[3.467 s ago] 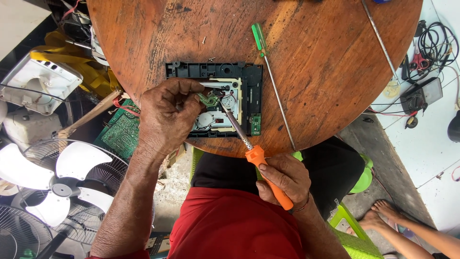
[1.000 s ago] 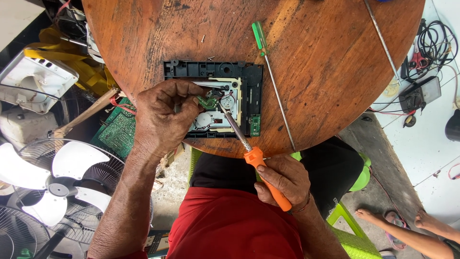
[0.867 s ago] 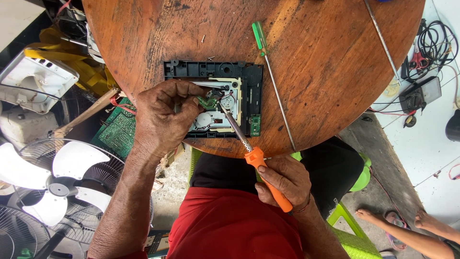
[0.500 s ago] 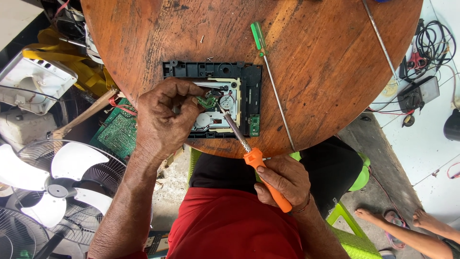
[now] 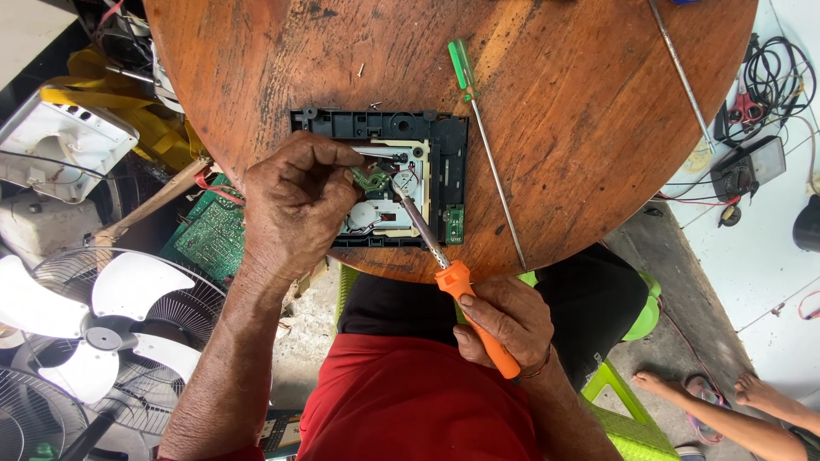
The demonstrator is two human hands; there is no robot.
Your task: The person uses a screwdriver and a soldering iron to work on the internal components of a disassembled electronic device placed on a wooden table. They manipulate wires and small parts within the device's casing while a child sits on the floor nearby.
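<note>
Our left hand (image 5: 295,205) has crept slightly along the black drive mechanism (image 5: 380,188), fingers pinching its small green board (image 5: 371,179); our right hand (image 5: 504,320) keeps gripping the orange soldering iron (image 5: 465,299), tip unmoved there

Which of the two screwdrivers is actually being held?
The orange-handled screwdriver, gripped in the right hand with its tip in the black mechanism. The green-handled screwdriver lies untouched on the table.

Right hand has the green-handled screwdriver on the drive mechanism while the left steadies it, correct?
Not quite. In the head view the right hand holds the orange-handled tool; the green-handled screwdriver lies untouched on the table. The left hand does steady the mechanism.
</note>
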